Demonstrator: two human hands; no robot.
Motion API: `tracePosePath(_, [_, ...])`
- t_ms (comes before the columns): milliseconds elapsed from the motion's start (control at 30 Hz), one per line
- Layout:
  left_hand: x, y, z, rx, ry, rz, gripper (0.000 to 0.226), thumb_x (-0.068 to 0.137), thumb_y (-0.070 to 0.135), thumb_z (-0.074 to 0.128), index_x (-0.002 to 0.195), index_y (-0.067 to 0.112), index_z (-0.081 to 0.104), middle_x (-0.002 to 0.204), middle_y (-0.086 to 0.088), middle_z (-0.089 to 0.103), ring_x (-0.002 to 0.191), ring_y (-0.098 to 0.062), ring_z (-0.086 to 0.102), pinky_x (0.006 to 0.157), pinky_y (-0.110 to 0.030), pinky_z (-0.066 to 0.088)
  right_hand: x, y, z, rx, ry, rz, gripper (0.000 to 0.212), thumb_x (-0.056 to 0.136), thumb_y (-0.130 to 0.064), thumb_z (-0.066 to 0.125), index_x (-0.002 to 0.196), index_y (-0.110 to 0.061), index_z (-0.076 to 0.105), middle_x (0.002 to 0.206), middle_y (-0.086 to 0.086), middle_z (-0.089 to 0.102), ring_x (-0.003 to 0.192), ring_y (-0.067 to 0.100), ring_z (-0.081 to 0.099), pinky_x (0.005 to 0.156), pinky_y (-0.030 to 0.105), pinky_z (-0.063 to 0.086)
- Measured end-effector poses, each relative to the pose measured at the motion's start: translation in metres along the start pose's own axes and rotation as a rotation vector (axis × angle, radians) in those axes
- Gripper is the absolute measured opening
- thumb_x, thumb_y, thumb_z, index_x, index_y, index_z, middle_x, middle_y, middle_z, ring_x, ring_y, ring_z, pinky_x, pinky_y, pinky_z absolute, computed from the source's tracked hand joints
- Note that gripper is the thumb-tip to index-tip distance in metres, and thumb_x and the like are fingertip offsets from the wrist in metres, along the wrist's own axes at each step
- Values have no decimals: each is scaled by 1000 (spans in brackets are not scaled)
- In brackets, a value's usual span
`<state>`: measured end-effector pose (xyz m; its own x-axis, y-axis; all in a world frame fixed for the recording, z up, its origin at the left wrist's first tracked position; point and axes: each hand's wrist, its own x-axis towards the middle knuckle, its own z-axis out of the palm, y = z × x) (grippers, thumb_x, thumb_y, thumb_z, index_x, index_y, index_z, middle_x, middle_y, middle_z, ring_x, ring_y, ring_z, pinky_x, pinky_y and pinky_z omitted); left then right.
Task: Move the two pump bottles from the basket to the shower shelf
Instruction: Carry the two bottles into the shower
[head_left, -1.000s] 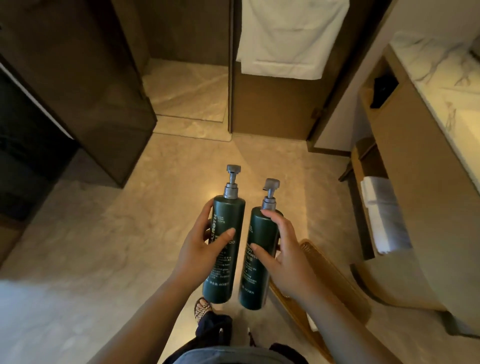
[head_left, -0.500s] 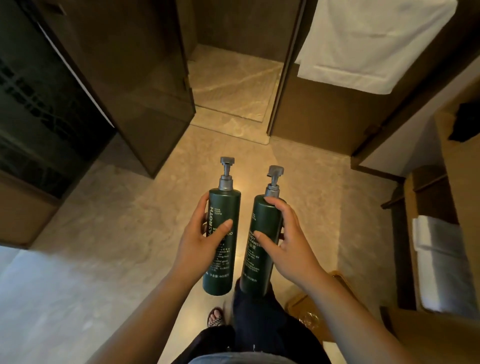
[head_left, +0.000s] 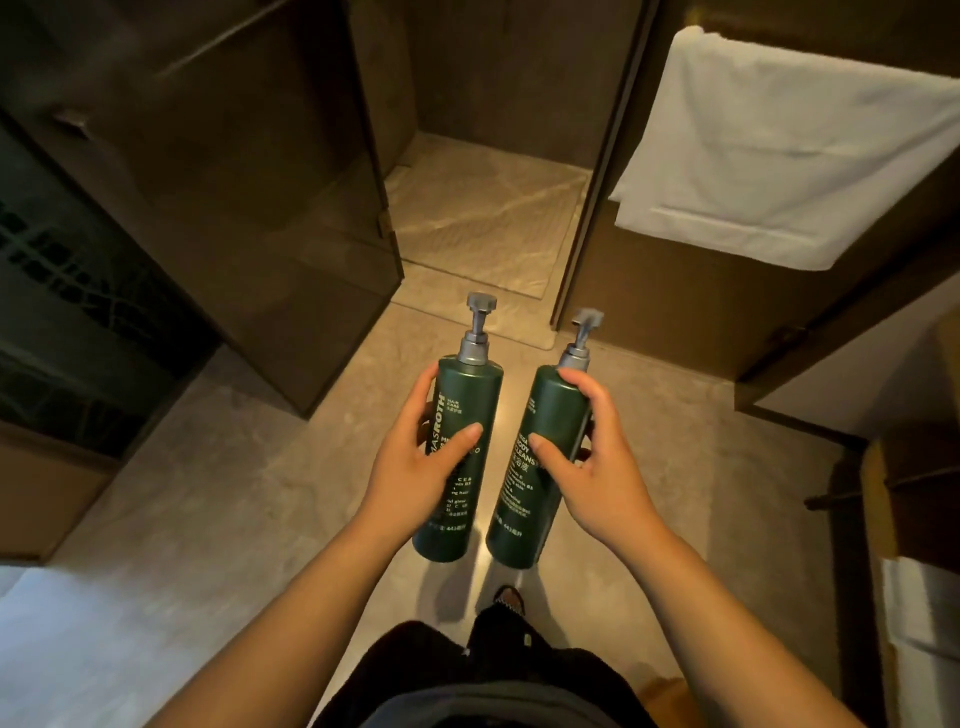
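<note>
The left hand (head_left: 415, 467) is wrapped around the left bottle (head_left: 460, 457), a dark green pump bottle with a grey pump head, its fingers closed on the far side of the body and its thumb lying across the printed label. The right hand (head_left: 597, 467) grips the right bottle (head_left: 535, 457), a matching green pump bottle, with the fingers curled over the shoulder just under the pump and the thumb pressed on the label. Both bottles are held upright in the air in front of the person, side by side with a narrow gap between them, the right one leaning slightly to the right. They are above the pale stone floor (head_left: 234, 493), well clear of it. Ahead, past the bottles, is the shower opening (head_left: 483, 213) with its lighter marbled floor, flanked on the left by a dark glass door (head_left: 249, 208). A white towel (head_left: 789, 150) hangs to the right of the opening. One sandalled foot (head_left: 511, 603) shows below the bottles.
</note>
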<state>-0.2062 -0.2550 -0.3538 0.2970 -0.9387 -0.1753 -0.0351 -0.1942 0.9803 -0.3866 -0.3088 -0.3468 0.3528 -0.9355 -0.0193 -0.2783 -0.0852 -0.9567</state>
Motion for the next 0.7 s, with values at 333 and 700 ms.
tracePosePath(333, [99,3,-37,-105,252,-31,61,82,12,67,125,46,41,116,14,61,96,5,62,71,-11,50,125,-1,41,29,-104,9,65,82,-19,69,120,-60,36,132,-15,44,116,-2,46,95,39,50])
tracePosePath(700, [302,35,-109,-35,165,29,57,79,30,67,130,39,43,112,17,67,106,-7,62,91,-36,48,328,-31,90,-154,-177,-34,65,82,-18,67,117,-60,33,130,-14,39,114,-5,40,93,12,35])
